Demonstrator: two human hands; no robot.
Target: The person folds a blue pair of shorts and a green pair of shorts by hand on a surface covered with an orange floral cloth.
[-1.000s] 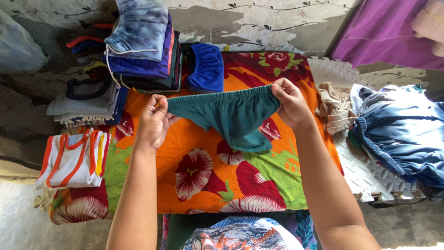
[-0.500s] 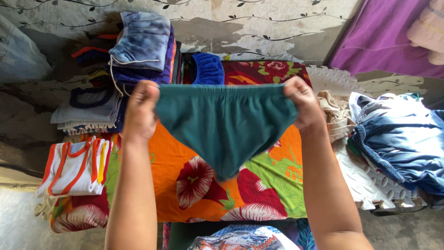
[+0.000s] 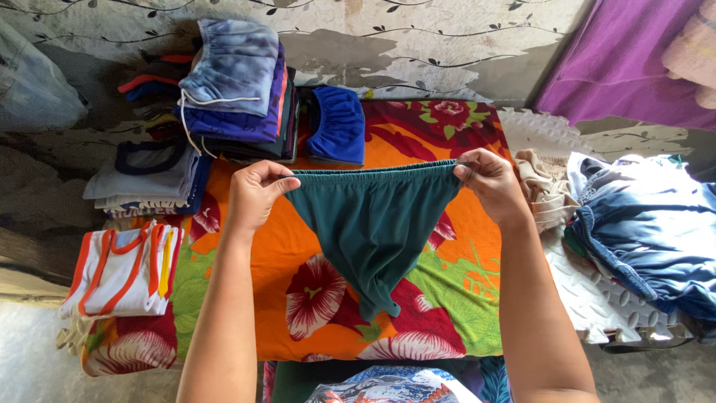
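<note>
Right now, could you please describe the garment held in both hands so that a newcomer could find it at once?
Start at the orange floral cloth spread in the middle. Above it, the left hand and right hand stretch the teal underwear by its elastic waistband. It is the only plain teal piece and the only one hanging unfolded, unlike the blue folded garment behind it.

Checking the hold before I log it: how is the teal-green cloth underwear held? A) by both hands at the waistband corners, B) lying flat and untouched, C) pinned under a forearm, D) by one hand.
A: the left hand and right hand each pinch a waistband corner of the teal-green cloth underwear, which hangs between them.
</note>
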